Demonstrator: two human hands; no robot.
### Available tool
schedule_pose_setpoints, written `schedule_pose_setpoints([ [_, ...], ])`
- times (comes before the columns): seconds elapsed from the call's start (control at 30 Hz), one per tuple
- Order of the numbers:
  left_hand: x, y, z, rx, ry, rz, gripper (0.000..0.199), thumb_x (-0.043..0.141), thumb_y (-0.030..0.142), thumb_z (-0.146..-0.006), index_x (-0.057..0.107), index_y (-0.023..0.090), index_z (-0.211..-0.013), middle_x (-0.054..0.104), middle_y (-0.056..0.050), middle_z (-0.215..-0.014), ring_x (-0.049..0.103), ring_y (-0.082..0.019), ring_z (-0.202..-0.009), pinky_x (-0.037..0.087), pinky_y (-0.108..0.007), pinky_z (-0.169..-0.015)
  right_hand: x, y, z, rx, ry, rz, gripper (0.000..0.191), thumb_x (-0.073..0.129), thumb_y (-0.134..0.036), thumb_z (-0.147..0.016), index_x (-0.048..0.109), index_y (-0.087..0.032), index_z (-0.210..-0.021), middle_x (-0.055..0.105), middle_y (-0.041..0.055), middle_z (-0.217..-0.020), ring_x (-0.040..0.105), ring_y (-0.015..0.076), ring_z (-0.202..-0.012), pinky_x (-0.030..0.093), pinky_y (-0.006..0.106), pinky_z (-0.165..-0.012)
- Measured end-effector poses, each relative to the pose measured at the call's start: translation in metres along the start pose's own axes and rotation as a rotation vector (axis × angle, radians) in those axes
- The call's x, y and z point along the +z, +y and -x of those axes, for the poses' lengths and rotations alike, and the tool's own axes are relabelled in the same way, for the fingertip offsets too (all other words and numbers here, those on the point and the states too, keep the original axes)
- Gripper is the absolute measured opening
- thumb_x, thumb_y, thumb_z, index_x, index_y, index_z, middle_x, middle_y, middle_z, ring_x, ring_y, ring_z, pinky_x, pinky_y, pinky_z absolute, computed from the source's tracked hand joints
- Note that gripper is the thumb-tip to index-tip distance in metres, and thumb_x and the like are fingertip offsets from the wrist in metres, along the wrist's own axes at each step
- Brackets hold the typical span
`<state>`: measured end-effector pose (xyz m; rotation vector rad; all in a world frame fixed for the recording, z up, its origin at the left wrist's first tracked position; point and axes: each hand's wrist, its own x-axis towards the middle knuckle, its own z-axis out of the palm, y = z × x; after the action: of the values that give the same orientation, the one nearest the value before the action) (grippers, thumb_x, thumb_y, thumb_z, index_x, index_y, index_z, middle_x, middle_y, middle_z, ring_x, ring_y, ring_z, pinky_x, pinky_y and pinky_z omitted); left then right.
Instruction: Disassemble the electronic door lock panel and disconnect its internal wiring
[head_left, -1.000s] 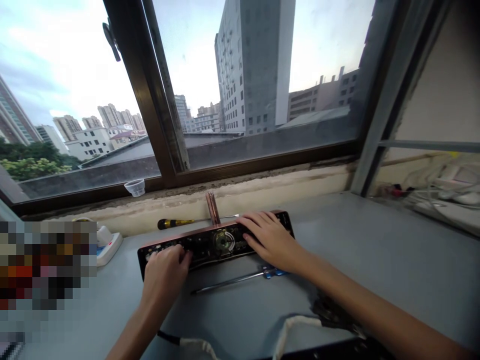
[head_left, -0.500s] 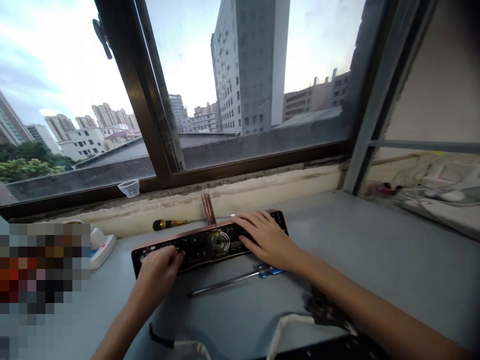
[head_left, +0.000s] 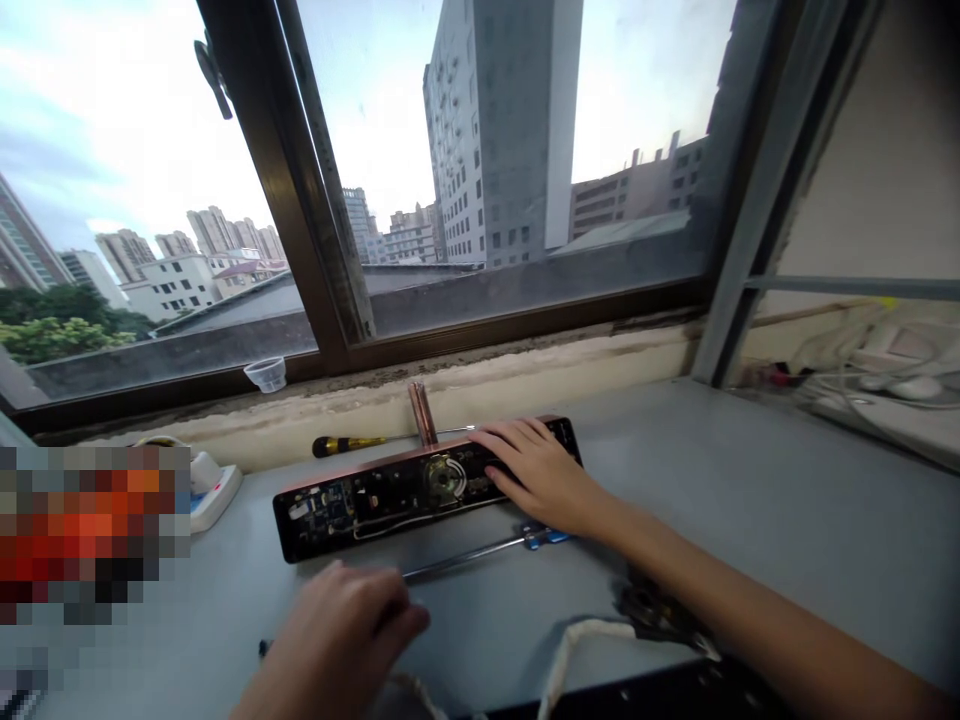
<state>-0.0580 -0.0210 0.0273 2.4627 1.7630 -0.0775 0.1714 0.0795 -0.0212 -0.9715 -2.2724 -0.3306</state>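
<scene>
A long black open housing (head_left: 405,500) with a copper-coloured edge lies on the grey table, a circuit board (head_left: 324,508) at its left end and a round part (head_left: 444,480) near its middle. My right hand (head_left: 536,475) rests over the housing's right part, fingers spread across its top edge. Nearer to me, my left hand (head_left: 349,620) hovers in front of the housing with curled fingers; whether it holds anything is hidden. Between my hands lies a long screwdriver with a blue handle (head_left: 546,537).
Behind the housing are a yellow-and-black screwdriver (head_left: 349,445) and a copper-coloured upright piece (head_left: 422,415). A white-sleeved cable (head_left: 577,640) and a dark panel (head_left: 637,695) lie near me. A power strip (head_left: 217,498) stands left, a clear cup (head_left: 266,374) on the sill.
My left hand has come off the housing's left end and moved toward me, uncovering the circuit board. My right hand has stayed on the housing. The view has shifted slightly.
</scene>
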Motion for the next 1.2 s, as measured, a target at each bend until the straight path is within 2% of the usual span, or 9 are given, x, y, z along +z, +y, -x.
schedule_pose_setpoints([
  [0.13,0.009,0.026,0.0,0.077,-0.108,-0.005,0.027,0.041,0.034,-0.083,0.063,0.022,-0.074,0.068,-0.002,-0.077,0.06,-0.02,-0.07,0.038,-0.03,-0.064,0.0,-0.001,0.0,-0.003,-0.002,0.013,0.034,0.037,-0.018,-0.086,0.042,-0.014,-0.119,0.046,0.0094,-0.113,0.04,0.0231,-0.099,0.03,0.041,-0.089],
  [0.23,0.012,0.032,-0.002,0.073,-0.149,-0.03,0.023,0.045,0.03,-0.081,0.065,0.019,-0.077,0.068,-0.007,-0.081,0.061,-0.024,-0.075,0.041,-0.033,-0.064,0.0,-0.002,0.0,0.0,0.0,0.016,0.034,0.036,-0.018,-0.086,0.041,-0.014,-0.119,0.046,0.0095,-0.113,0.04,0.0235,-0.099,0.03,0.041,-0.089],
  [0.43,0.013,0.017,0.005,0.112,-0.072,0.018,0.026,0.043,0.034,-0.082,0.065,0.02,-0.078,0.065,-0.006,-0.083,0.058,-0.024,-0.084,0.043,-0.034,-0.069,0.0,-0.002,0.001,-0.005,0.0,0.022,0.034,0.034,-0.018,-0.086,0.041,-0.015,-0.119,0.046,0.0092,-0.114,0.041,0.0236,-0.1,0.03,0.042,-0.09],
  [0.53,0.01,0.011,0.01,0.143,-0.118,-0.004,0.027,0.041,0.03,-0.083,0.065,0.021,-0.074,0.066,-0.005,-0.079,0.059,-0.022,-0.08,0.043,-0.033,-0.069,0.0,-0.002,0.001,-0.007,-0.007,0.036,0.033,0.035,-0.018,-0.086,0.041,-0.015,-0.119,0.046,0.0094,-0.114,0.04,0.0233,-0.1,0.03,0.042,-0.09],
  [0.8,0.004,0.011,0.019,0.073,-0.277,-0.048,0.023,0.046,0.029,-0.078,0.068,0.022,-0.081,0.069,-0.009,-0.081,0.062,-0.026,-0.077,0.044,-0.034,-0.061,0.002,-0.001,0.001,-0.03,0.019,0.049,0.033,0.034,-0.018,-0.086,0.042,-0.015,-0.119,0.047,0.0093,-0.113,0.041,0.0226,-0.1,0.032,0.042,-0.089],
  [0.9,0.006,0.009,0.02,0.056,-0.195,0.035,0.02,0.049,0.026,-0.076,0.068,0.021,-0.08,0.068,-0.008,-0.081,0.061,-0.025,-0.078,0.044,-0.034,-0.063,0.003,-0.001,0.001,-0.026,0.015,0.043,0.033,0.034,-0.018,-0.086,0.041,-0.016,-0.119,0.047,0.0089,-0.113,0.041,0.0226,-0.1,0.032,0.042,-0.088],
  [1.0,0.004,-0.004,0.02,0.066,-0.042,0.121,0.021,0.045,0.023,-0.076,0.066,0.021,-0.078,0.066,-0.006,-0.08,0.059,-0.021,-0.076,0.044,-0.032,-0.065,0.003,-0.002,0.0,-0.029,0.018,0.048,0.034,0.034,-0.018,-0.086,0.041,-0.016,-0.119,0.047,0.0092,-0.113,0.042,0.0228,-0.1,0.032,0.042,-0.089],
  [1.1,-0.005,-0.036,0.015,0.047,0.218,0.192,0.022,0.043,0.022,-0.078,0.064,0.023,-0.082,0.065,-0.004,-0.082,0.057,-0.018,-0.079,0.043,-0.029,-0.071,0.003,-0.002,0.001,-0.029,0.026,0.045,0.034,0.034,-0.019,-0.086,0.041,-0.017,-0.119,0.047,0.0092,-0.113,0.042,0.023,-0.099,0.033,0.043,-0.089],
  [1.2,-0.013,-0.077,0.005,-0.052,0.532,0.158,0.017,0.046,0.026,-0.076,0.063,0.022,-0.08,0.063,-0.004,-0.087,0.055,-0.02,-0.084,0.042,-0.033,-0.079,0.002,0.0,0.002,-0.028,0.021,0.025,0.034,0.033,-0.019,-0.086,0.041,-0.018,-0.12,0.048,0.0089,-0.112,0.043,0.0229,-0.099,0.033,0.043,-0.088],
])
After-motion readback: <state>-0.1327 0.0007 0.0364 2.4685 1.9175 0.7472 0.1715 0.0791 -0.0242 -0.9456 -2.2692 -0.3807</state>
